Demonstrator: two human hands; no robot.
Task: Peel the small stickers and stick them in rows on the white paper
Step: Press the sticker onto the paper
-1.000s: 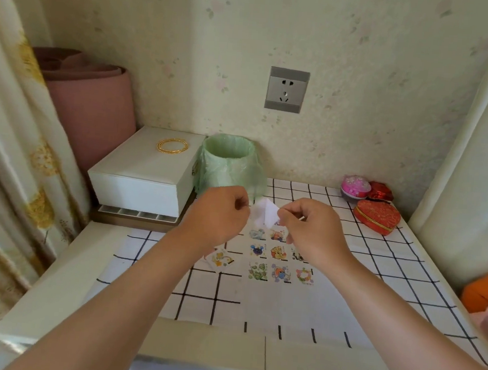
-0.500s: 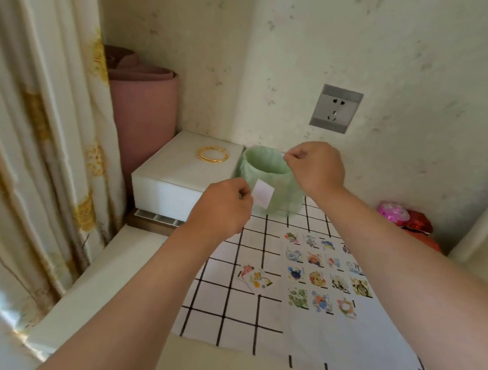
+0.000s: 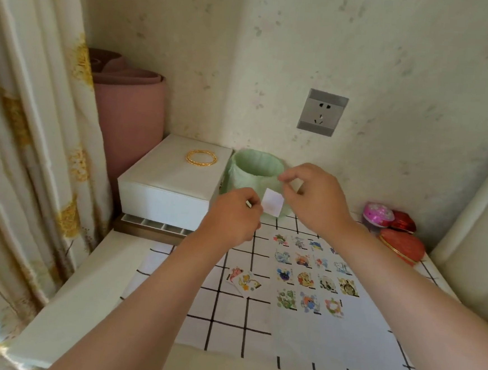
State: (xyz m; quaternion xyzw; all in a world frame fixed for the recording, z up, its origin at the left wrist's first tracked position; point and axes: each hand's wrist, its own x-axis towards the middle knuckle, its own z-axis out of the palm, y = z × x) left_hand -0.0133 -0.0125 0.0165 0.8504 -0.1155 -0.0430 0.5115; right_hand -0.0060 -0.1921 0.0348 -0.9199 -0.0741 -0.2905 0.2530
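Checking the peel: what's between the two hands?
Head view: a small white square, pinched by the left hand, hangs between it and the right hand.

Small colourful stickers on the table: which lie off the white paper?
The two overlapping stickers on the black-and-white checked cloth, left of the white paper; the other stickers sit in rows on it.
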